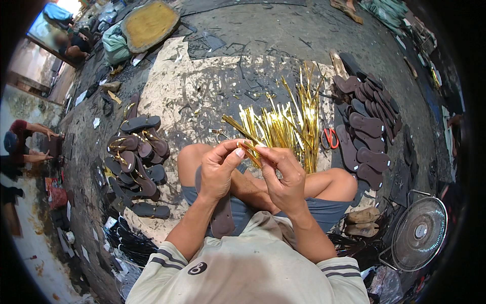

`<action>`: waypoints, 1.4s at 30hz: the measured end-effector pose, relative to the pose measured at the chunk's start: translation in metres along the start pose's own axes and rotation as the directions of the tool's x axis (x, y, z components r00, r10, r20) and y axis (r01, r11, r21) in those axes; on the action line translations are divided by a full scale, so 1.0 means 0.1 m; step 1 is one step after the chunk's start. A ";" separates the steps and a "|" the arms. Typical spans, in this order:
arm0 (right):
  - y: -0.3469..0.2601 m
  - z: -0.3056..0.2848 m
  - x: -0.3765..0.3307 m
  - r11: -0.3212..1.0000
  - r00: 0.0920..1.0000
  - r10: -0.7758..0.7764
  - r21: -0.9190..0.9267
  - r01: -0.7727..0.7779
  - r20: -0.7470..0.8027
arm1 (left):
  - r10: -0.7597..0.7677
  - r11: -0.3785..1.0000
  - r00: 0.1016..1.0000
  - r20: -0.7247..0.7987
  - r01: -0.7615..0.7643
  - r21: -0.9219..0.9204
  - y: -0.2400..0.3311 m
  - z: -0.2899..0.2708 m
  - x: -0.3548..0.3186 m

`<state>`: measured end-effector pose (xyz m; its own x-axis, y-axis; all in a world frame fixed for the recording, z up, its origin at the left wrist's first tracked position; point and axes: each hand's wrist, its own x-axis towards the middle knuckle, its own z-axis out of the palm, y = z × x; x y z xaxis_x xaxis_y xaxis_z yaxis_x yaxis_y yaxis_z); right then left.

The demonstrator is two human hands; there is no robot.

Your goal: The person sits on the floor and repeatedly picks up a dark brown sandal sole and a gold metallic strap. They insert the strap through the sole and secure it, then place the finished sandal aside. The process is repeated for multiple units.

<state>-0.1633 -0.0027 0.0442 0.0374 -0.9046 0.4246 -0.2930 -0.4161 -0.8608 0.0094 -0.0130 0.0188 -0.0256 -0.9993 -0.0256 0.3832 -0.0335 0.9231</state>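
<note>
My left hand (218, 168) and my right hand (284, 177) come close together above my crossed legs. Thumbs and fingers of both are pinched on a narrow gold strip (252, 157), which slants between the fingertips. A brown sandal sole (221, 219) rests on my lap under the left forearm, partly covered by it. Just beyond my hands, a heap of shiny gold strips (273, 129) lies on the floor mat. Red-handled scissors (331, 138) sit right of that heap.
Sandals with gold straps (144, 147) are piled at my left, brown soles (367, 147) at my right. A round fan (420, 230) stands at lower right, near wooden foot forms (362, 223). Far left, another person's hands (43, 144) work. A stained mat (167, 81) covers the floor.
</note>
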 end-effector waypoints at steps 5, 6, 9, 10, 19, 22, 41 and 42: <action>0.03 0.03 -0.01 0.994 0.997 -0.078 -0.073 0.079 0.006 | -0.018 0.997 1.000 0.017 0.019 -0.074 -0.02 0.02 -0.03; 0.02 0.03 -0.02 0.997 0.998 -0.056 -0.060 0.057 0.014 | -0.022 0.996 1.000 0.015 0.023 -0.082 -0.02 0.04 -0.03; 0.02 0.05 -0.03 0.999 0.999 -0.022 -0.040 0.024 0.038 | 0.003 0.998 1.000 0.003 -0.003 -0.057 -0.03 0.07 -0.03; 0.04 0.05 -0.02 0.998 0.998 -0.034 -0.043 0.036 0.044 | -0.006 0.998 1.000 0.002 0.006 -0.058 -0.04 0.07 -0.03; -0.08 -0.25 -0.03 0.912 0.979 0.157 0.362 -0.195 0.130 | 0.157 0.623 0.975 0.154 -0.219 0.751 0.24 -0.39 -0.04; -0.48 -0.70 0.04 0.746 0.942 -0.248 0.665 0.037 0.225 | 0.052 -0.102 0.982 0.184 -0.178 0.979 0.24 -0.86 -0.25; -0.46 -0.40 0.14 0.991 0.962 0.075 0.086 -0.100 0.263 | -0.048 0.869 0.999 -0.007 0.045 0.493 0.50 -0.03 -0.18; -0.29 -0.27 0.10 0.994 0.972 0.099 0.032 -0.109 0.213 | -0.005 0.884 0.998 0.060 -0.024 0.466 0.50 0.04 -0.13</action>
<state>-0.1803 0.0025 0.0811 0.2108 -0.9402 0.2674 -0.2642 -0.3182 -0.9105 0.0257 -0.0015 0.0671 -0.0827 -0.9966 -0.0071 -0.0908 0.0004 0.9959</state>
